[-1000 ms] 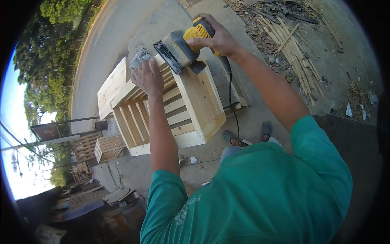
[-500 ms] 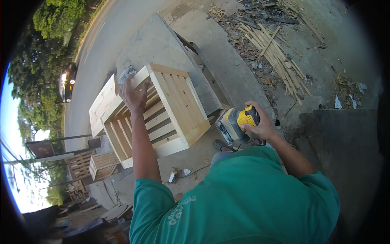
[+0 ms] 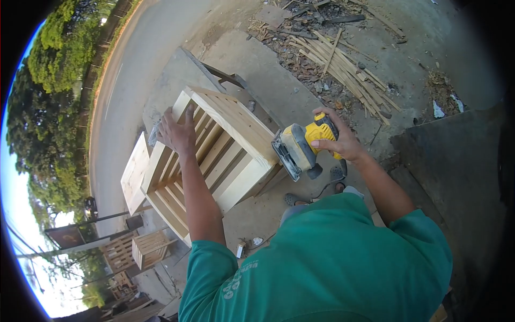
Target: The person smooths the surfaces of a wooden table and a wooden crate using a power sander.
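A slatted crate of pale, bare wood [image 3: 236, 124] lies tilted in front of me, its open side toward my left arm. My left hand [image 3: 179, 133] grips the crate's far frame rail, thumb on the inner side and fingers over the edge. In my right hand [image 3: 343, 140] is a yellow and black power sander [image 3: 301, 144], held by its body. The sander's flat pad faces the crate and sits right by its near right corner. A crumpled clear plastic piece [image 3: 154, 134] shows beside my left fingers.
A grey worktable [image 3: 167, 80] stands beneath and beyond the crate. A wooden panel [image 3: 134, 174] is to its left, and another slatted crate [image 3: 150, 248] stands farther back. Thin wood strips [image 3: 343, 67] lie piled on the ground. A road [image 3: 120, 80] runs along the left.
The crate has turned, its slatted side now tipped away, with my left hand still at its rail. My right hand has raised the sander up toward the crate's corner. The view has shifted.
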Tool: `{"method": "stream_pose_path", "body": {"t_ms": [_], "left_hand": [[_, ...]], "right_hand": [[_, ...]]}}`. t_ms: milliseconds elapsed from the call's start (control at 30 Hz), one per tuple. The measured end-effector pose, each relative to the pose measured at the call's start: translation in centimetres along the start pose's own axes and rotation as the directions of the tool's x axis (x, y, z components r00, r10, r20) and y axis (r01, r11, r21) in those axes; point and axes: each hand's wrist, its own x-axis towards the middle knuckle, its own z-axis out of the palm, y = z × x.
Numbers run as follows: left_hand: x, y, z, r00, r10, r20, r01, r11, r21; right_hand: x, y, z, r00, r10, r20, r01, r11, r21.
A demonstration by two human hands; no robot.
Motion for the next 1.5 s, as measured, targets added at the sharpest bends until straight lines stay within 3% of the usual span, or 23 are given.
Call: {"method": "stream_pose_path", "body": {"t_ms": [67, 100, 200, 300, 400, 500, 633, 767, 900, 1000, 1100, 1200, 1300, 1500], "left_hand": [[0.2, -0.4, 0.5, 0.999, 0.036, -0.023, -0.035, 0.999, 0.022], [0.3, -0.5, 0.6, 1.0, 0.028, 0.006, -0.028, 0.998, 0.051], [0.7, 0.1, -0.2, 0.992, -0.042, 0.119, 0.024, 0.989, 0.147], [0.7, -0.3, 0.4, 0.995, -0.033, 0.089, 0.025, 0.996, 0.089], [0.6, -0.6, 1.0, 0.998, -0.024, 0.061, 0.017, 0.994, 0.108], [0.8, -0.5, 0.8, 0.995, -0.037, 0.093, 0.028, 0.995, 0.094], [0.8, -0.1, 0.4, 0.992, -0.057, 0.116, 0.05, 0.997, 0.063], [0.8, -1.0, 1.0, 0.998, -0.015, 0.066, 0.008, 0.994, 0.105], [1.0, -0.4, 0.4, 0.993, -0.045, 0.113, 0.034, 0.995, 0.097], [1.0, -0.5, 0.4, 0.991, -0.053, 0.124, 0.04, 0.994, 0.105], [1.1, -0.3, 0.2, 0.991, -0.051, 0.126, 0.04, 0.995, 0.088], [1.1, -0.1, 0.0, 0.989, -0.052, 0.135, 0.039, 0.995, 0.095], [1.2, -0.2, 0.1, 0.987, -0.065, 0.147, 0.051, 0.994, 0.099], [1.2, -0.5, 0.2, 0.989, -0.055, 0.139, 0.043, 0.995, 0.087]], "right_hand": [[2.5, -1.1, 1.5, 0.988, -0.133, 0.081, 0.139, 0.987, -0.085], [3.2, -2.7, 1.7, 0.992, -0.051, 0.113, 0.053, 0.998, -0.015], [7.9, -3.9, 3.2, 0.967, -0.167, 0.195, 0.205, 0.959, -0.194], [11.7, -3.8, 3.7, 0.963, 0.186, 0.193, -0.13, 0.953, -0.273], [14.8, 4.8, 2.2, 0.961, 0.248, 0.119, -0.209, 0.94, -0.269], [12.3, 10.0, -0.3, 0.903, 0.422, 0.077, -0.392, 0.886, -0.248], [7.7, 10.5, -1.1, 0.926, 0.37, 0.071, -0.353, 0.919, -0.176], [6.1, 2.3, 0.8, 0.969, 0.204, 0.14, -0.19, 0.976, -0.104], [5.7, -4.4, 2.7, 0.98, -0.027, 0.197, 0.044, 0.996, -0.079], [5.1, -4.4, 2.6, 0.98, -0.019, 0.197, 0.041, 0.993, -0.108], [5.2, 1.8, 0.9, 0.976, 0.177, 0.127, -0.153, 0.972, -0.179], [5.5, 7.9, -0.7, 0.898, 0.436, 0.052, -0.422, 0.89, -0.174], [5.4, 8.2, -0.8, 0.905, 0.423, 0.037, -0.412, 0.896, -0.165], [1.9, -3.9, 2.0, 0.989, 0.041, 0.143, -0.024, 0.993, -0.119]]}}
